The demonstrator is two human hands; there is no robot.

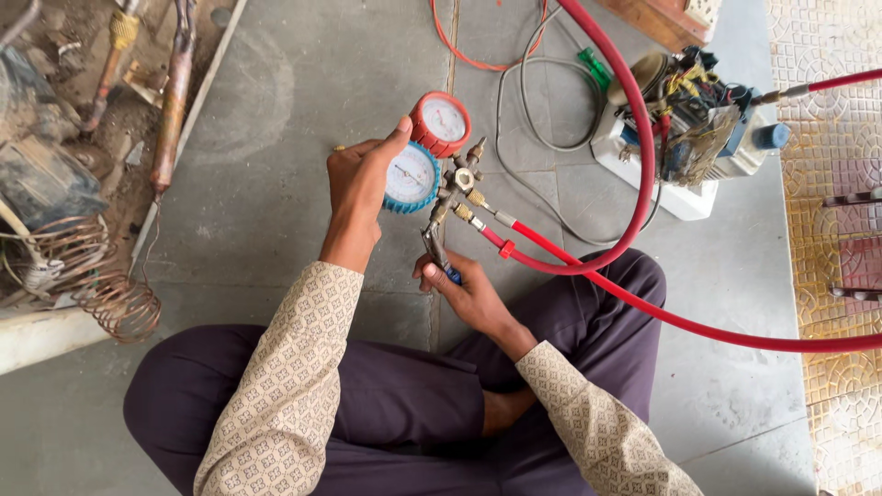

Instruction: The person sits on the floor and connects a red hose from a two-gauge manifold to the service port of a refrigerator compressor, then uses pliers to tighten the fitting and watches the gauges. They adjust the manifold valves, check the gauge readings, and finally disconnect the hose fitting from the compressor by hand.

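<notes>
Left grip: left hand (pixel 356 188), centre of frame, fingers wrapped round the back of the manifold gauge set (pixel 432 161), thumb up along the rim of the blue gauge (pixel 411 176). Closed on the set, which is lifted clear of the floor.
Right grip: right hand (pixel 464 289), just below centre, fingers pinched together on the blue-tipped handles of the pliers (pixel 437 250); the pliers' nose reaches up to the brass fittings (pixel 462 188) under the gauges.
Gauges: 2 round dials, blue-rimmed one lower left, red-rimmed one (pixel 441 122) upper right, touching; both faces white, needles too small to read.
Hoses: red hose (pixel 634 298) leaves a brass fitting, runs to the right edge; a 2nd red length loops up over the pump.
Pump: vacuum pump (pixel 684 129), upper right, white base, tangled wiring, blue cap on its right side, standing on the floor (pixel 276 138).
Upper left: copper tubes (pixel 173 92) lying in debris; coiled copper capillary (pixel 124 308) at left edge.
Labels/signs: none legible; only the dial faces carry print. Yellow patterned tiles at right edge.
Risk 1: pliers may slip and round the soft brass, since the set is steadied by 1 hand only.
Risk 2: twist could kink the hose at its fitting.
Risk 3: a slip could knock a dial face.
</notes>
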